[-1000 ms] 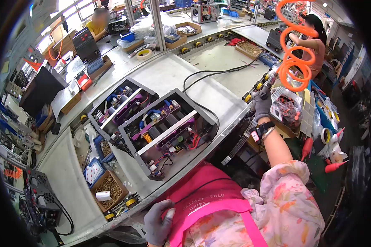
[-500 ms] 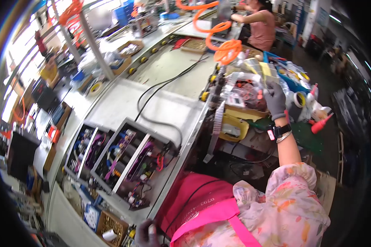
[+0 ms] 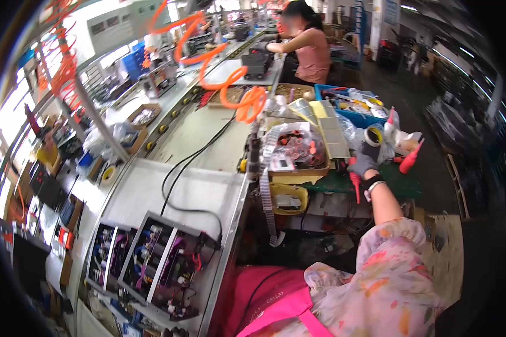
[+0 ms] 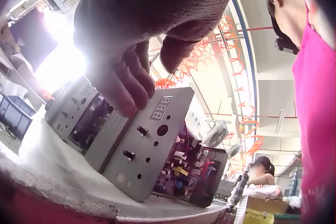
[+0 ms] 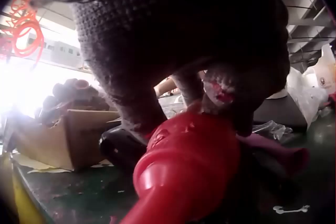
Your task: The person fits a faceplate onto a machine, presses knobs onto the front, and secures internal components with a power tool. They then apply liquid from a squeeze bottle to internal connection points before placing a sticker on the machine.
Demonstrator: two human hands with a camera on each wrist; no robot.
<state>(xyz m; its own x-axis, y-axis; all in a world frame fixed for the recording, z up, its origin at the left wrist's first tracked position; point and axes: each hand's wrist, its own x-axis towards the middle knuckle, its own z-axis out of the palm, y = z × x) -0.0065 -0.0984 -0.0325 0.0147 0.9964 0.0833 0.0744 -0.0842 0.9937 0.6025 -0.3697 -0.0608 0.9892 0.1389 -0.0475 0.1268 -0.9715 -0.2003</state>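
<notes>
My right hand (image 3: 366, 160), in a grey knit glove, is over the green bench at the right. Its fingers curl round a red bottle with a tapered nozzle (image 5: 184, 171), whose tip points towards me. In the head view that nozzle (image 3: 355, 185) overlaps the bench's front edge. The left hand (image 4: 152, 19), also gloved, hangs above a grey front panel (image 4: 149, 145) with a digit display, its fingers loosely bent and holding nothing. Two open metal units (image 3: 163, 269) with circuit boards and purple parts stand side by side on the line.
A second red nozzle bottle (image 3: 411, 157) lies further right, near a tape roll (image 3: 373, 136). A cardboard box of bagged parts (image 3: 298, 175), a yellow bin (image 3: 289, 197) and a blue crate (image 3: 357, 118) are close by. An orange coiled hose (image 3: 225, 84) hangs overhead. Another person (image 3: 312, 53) works beyond.
The view has turned right. My right hand has gone from beside the parts box, across it, down to the red nozzle bottle and taken hold. The left hand has sunk to the view's bottom edge.
</notes>
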